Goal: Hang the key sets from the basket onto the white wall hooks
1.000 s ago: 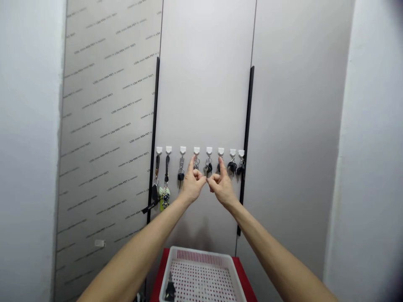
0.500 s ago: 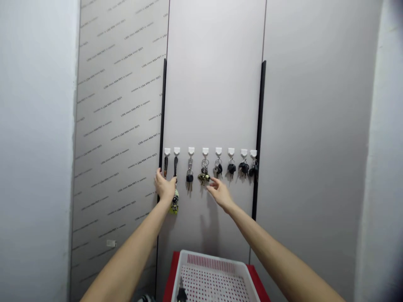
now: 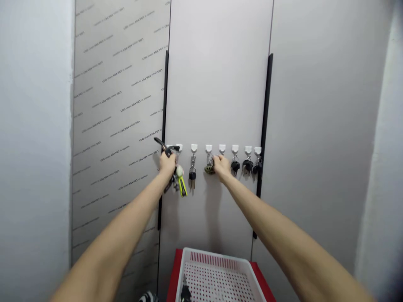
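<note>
A row of several small white hooks (image 3: 235, 148) runs across a grey cabinet door, each with a bunch of keys. My left hand (image 3: 167, 163) is closed around the leftmost key bunch with the black strap (image 3: 160, 144), whose loop sticks up and left above my fist; a yellow-green charm (image 3: 181, 185) dangles below it. My right hand (image 3: 221, 166) is closed on the key bunch under the fifth hook (image 3: 222, 148), next to a brass-coloured key bunch (image 3: 208, 168). A black key fob (image 3: 192, 173) hangs between my hands.
A white perforated plastic basket (image 3: 217, 256) sits on a red stool (image 3: 173, 277) below the hooks, with a dark key item (image 3: 185, 290) in its left corner. Black vertical handles (image 3: 264, 126) flank the door. White walls close in on both sides.
My left hand moved left to the strap keys, then lifted them so the strap stands above the hook. My right hand rose from below the row up to the fifth hook's keys.
</note>
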Demonstrator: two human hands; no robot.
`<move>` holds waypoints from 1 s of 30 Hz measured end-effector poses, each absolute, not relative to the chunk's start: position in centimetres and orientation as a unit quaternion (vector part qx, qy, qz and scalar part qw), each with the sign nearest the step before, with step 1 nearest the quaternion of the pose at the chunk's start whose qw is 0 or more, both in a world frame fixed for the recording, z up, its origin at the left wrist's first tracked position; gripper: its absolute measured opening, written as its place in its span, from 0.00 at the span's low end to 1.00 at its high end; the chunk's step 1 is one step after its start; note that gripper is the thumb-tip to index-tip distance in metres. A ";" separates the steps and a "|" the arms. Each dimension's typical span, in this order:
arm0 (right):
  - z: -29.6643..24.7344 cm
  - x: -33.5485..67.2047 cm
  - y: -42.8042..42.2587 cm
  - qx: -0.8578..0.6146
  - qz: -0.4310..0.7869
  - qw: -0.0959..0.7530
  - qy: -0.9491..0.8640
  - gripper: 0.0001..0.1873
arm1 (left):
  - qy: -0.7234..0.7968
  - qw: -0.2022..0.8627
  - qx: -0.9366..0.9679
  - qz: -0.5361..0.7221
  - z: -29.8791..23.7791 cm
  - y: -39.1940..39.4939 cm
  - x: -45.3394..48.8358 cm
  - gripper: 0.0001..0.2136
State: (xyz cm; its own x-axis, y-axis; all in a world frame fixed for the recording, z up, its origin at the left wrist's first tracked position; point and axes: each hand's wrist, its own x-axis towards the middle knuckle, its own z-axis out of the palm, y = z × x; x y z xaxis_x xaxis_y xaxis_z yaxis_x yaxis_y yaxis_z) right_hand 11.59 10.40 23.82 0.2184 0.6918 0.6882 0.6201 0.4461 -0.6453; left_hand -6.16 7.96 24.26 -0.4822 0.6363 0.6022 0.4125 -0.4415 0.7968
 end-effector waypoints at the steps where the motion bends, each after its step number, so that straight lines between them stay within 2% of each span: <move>1: 24.9 11.6 10.3 -0.511 0.015 0.594 -0.622 0.16 | 0.519 0.065 0.495 0.693 25.7 7.9 -6.5 0.07; 4: 28.0 11.2 9.7 -0.487 0.031 0.591 -0.642 0.12 | 0.543 0.002 0.495 0.678 28.9 7.6 -7.0 0.08; 8: 29.7 10.3 7.8 -0.496 0.153 0.443 -0.731 0.06 | 0.558 0.081 0.640 0.523 29.7 7.3 -6.5 0.08; 10: 28.8 10.3 6.4 -0.475 0.193 0.365 -0.777 0.04 | 0.537 0.109 0.655 0.520 29.3 7.4 -6.2 0.08; 15: 20.7 11.9 3.4 -0.451 0.263 0.164 -0.837 0.04 | 0.446 0.117 0.525 0.715 28.8 7.8 -6.5 0.09; 18: 14.6 13.3 2.6 -0.473 0.274 0.049 -0.836 0.04 | 0.375 0.187 0.591 0.689 27.8 6.6 -6.3 0.07; 20: 12.0 14.0 2.5 -0.475 0.270 0.018 -0.837 0.03 | 0.347 0.229 0.658 0.627 26.3 5.1 -5.5 0.09; 22: 11.6 14.4 3.1 -0.475 0.265 0.077 -0.836 0.03 | 0.360 0.257 0.693 0.569 23.8 3.3 -4.1 0.13; 27: 17.4 13.3 6.7 -0.478 0.271 0.442 -0.709 0.10 | 0.412 0.354 0.692 0.476 14.0 0.4 0.0 0.18; 28: 18.8 12.6 7.4 -0.475 0.267 0.480 -0.687 0.11 | 0.413 0.377 0.697 0.449 11.9 0.4 0.6 0.17; 30: 20.8 10.8 8.4 -0.477 0.241 0.503 -0.679 0.14 | 0.408 0.407 0.727 0.374 8.4 0.7 1.3 0.19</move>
State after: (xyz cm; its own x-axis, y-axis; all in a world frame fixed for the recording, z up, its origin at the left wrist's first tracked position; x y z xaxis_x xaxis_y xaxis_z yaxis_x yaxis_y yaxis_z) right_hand 10.78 8.39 20.82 -0.0382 0.8902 0.4539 0.4062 0.4288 -0.8069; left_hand 1.30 0.65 8.38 0.3883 0.8969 0.2116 0.2879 -0.3362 0.8967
